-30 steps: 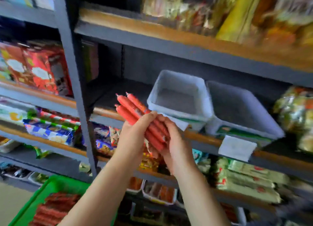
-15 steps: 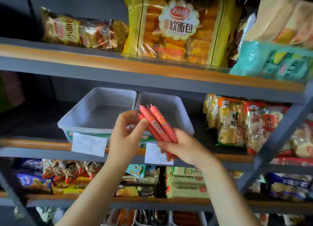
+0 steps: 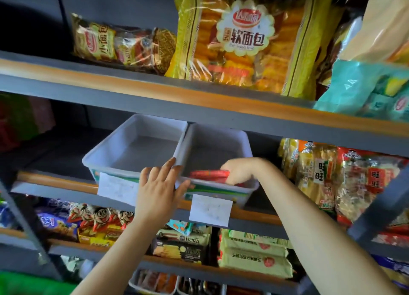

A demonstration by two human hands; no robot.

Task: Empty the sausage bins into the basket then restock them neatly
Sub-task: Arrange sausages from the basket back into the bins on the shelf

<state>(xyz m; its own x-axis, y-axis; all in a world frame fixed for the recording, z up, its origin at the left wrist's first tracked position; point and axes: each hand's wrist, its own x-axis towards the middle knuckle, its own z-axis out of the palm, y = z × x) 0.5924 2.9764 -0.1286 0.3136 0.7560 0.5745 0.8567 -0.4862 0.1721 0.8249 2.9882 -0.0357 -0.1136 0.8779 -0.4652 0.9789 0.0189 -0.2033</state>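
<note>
Two pale grey bins stand side by side on the middle shelf. The left bin (image 3: 124,148) holds nothing that I can see. My right hand (image 3: 238,169) reaches down into the right bin (image 3: 221,137) and grips a bunch of red sausages (image 3: 209,174) that lies crosswise near its front wall. My left hand (image 3: 160,185) rests with straight fingers on the front rims where the two bins meet. A corner of the green basket (image 3: 24,284) shows at the bottom left.
White price cards (image 3: 210,209) hang on the shelf edge below the bins. Bread bags (image 3: 241,42) fill the shelf above. Rice cracker packs (image 3: 332,175) stand right of the bins. Snack packs (image 3: 181,243) line the shelf below. A grey upright (image 3: 385,197) slants at the right.
My right hand has carried the sausages from in front of the shelf down into the right bin. My left hand let go of them and moved onto the bins' front rims.
</note>
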